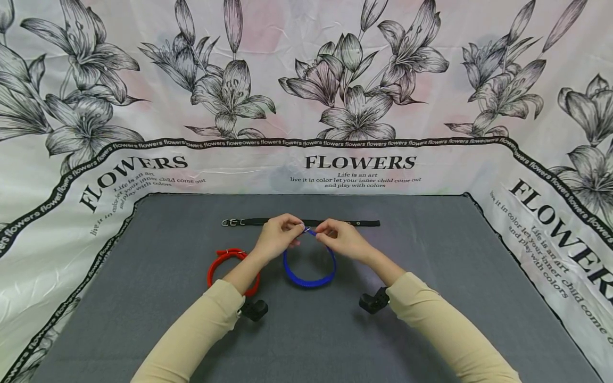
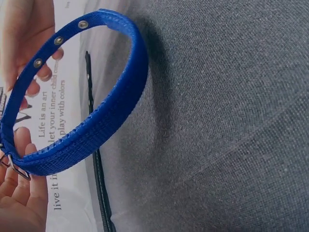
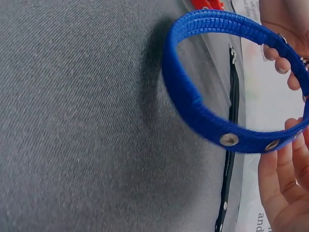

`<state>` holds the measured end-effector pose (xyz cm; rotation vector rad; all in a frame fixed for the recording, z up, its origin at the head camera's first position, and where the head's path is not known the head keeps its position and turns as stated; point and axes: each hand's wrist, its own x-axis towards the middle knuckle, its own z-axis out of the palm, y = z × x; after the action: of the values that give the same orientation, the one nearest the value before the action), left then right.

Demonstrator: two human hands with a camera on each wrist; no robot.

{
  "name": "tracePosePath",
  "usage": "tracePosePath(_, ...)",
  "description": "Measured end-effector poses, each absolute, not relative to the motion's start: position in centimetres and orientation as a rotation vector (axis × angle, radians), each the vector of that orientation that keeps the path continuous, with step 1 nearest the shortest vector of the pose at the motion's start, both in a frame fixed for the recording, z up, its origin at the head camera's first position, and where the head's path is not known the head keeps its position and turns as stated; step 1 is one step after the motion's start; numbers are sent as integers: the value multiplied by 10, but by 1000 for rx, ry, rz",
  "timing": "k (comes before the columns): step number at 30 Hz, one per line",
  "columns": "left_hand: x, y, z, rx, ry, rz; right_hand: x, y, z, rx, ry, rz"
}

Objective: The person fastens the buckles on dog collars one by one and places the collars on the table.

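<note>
A blue collar (image 1: 308, 283) is bent into a loop between the two hands. My left hand (image 1: 279, 235) pinches it at the metal buckle end, where a D-ring (image 2: 19, 167) shows in the left wrist view. My right hand (image 1: 342, 240) pinches the strap end with the metal eyelets (image 3: 229, 139). The two ends meet at the fingertips, and the fingers partly hide the buckle. The padded part of the loop hangs toward the person, above the grey cloth.
A red collar (image 1: 213, 268), closed in a ring, lies on the grey cloth (image 1: 431, 250) partly under the left forearm. Behind the hands a black collar (image 1: 369, 223) lies stretched out straight. A white flower-printed sheet (image 1: 268, 170) stands along the back and sides.
</note>
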<state>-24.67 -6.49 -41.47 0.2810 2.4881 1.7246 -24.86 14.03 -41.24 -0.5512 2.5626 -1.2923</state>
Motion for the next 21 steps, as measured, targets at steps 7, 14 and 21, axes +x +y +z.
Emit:
tracePosePath(7, -248, -65, -415, 208, 2472, 1738, -249, 143, -412, -531, 2555, -1280)
tracePosePath(14, -247, -64, -414, 193, 2431, 1692, -249, 142, -412, -564, 2540, -1285)
tracePosePath(21, -247, -66, -415, 218, 2427, 1663, -249, 140, -413, -588, 2548, -1284)
